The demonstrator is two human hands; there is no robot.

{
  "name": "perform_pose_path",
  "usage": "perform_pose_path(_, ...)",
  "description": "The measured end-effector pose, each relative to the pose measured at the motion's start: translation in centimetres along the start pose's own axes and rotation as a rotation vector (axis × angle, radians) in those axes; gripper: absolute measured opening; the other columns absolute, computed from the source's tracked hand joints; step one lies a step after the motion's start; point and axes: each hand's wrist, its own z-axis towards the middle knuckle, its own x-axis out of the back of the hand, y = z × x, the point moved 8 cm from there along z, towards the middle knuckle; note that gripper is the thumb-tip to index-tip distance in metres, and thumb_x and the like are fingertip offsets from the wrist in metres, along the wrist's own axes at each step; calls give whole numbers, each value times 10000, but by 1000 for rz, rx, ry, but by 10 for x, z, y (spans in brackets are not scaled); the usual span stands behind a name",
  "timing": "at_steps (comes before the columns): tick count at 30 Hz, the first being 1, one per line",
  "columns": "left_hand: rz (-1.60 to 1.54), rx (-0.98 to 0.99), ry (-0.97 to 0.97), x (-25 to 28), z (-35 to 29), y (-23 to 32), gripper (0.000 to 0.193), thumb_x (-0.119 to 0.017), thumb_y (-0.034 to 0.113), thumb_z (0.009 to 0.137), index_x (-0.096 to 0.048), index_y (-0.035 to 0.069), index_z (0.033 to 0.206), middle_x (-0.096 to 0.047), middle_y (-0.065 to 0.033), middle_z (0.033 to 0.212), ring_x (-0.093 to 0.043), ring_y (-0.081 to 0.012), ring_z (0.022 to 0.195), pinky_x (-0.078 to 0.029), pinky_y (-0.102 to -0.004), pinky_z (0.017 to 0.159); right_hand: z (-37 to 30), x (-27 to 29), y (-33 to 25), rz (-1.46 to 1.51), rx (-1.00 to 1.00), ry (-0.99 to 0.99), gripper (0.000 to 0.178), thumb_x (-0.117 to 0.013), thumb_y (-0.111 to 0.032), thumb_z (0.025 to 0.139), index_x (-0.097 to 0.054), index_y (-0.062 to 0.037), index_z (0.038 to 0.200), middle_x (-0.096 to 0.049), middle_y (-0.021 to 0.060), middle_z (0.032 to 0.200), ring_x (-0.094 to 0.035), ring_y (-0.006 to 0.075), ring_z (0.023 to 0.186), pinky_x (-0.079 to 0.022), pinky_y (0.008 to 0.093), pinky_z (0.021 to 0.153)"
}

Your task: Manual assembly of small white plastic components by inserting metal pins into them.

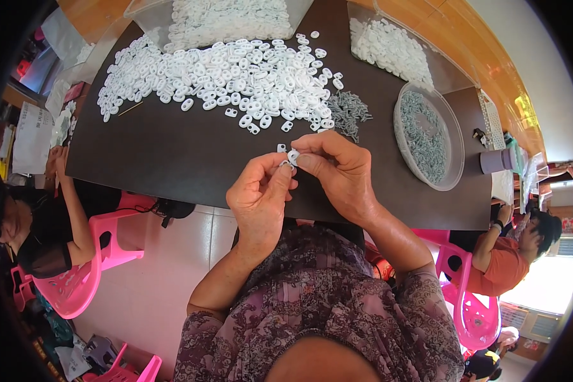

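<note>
Over the near part of the dark table, my left hand and my right hand meet fingertip to fingertip. Pinched in the right fingers is a small white oval plastic piece with a hole. My left thumb and fingers close on another small white part just below it, mostly covered; whether the two are joined I cannot tell. Just beyond the fingertips lies a single white two-holed piece. A wide heap of similar white pieces spreads farther back, with a pile of grey screw-like parts at its right end.
Clear bins of white parts stand along the back. At the right, a round clear tub holds more grey parts, near a greyish-purple cup. A thin yellowish stick lies at left. People sit on pink chairs on both sides.
</note>
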Motion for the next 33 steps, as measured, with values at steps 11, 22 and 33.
perform_pose_path(11, -44, -40, -78, -5, 1, -2, 262, -580, 32, 904, -574, -6, 1163, -608, -24, 842, -559, -61, 693, -452, -180, 565, -3, 0, -7, -112, 93, -46, 110, -623, 21, 790, -655, -16, 889, -617, 65, 793, -586, 166, 748, -472, 293, 668)
perform_pose_path(22, -106, 4, -87, -9, 3, -5, 271, -573, 10, 901, -571, -27, 1169, -622, -57, 851, -564, -84, 671, -463, -197, 566, -6, 4, -5, -111, 122, -58, 154, -612, 32, 777, -649, -14, 920, -606, 85, 778, -573, 193, 742, -465, 307, 666)
perform_pose_path(33, -248, 46, -13, -11, 3, -6, 222, -576, -30, 883, -610, -67, 1099, -650, -94, 835, -595, -114, 661, -499, -229, 612, -18, 2, -22, -358, 379, -36, 384, -678, 71, 702, -652, -24, 1073, -597, 84, 948, -548, 149, 772, -464, 252, 640)
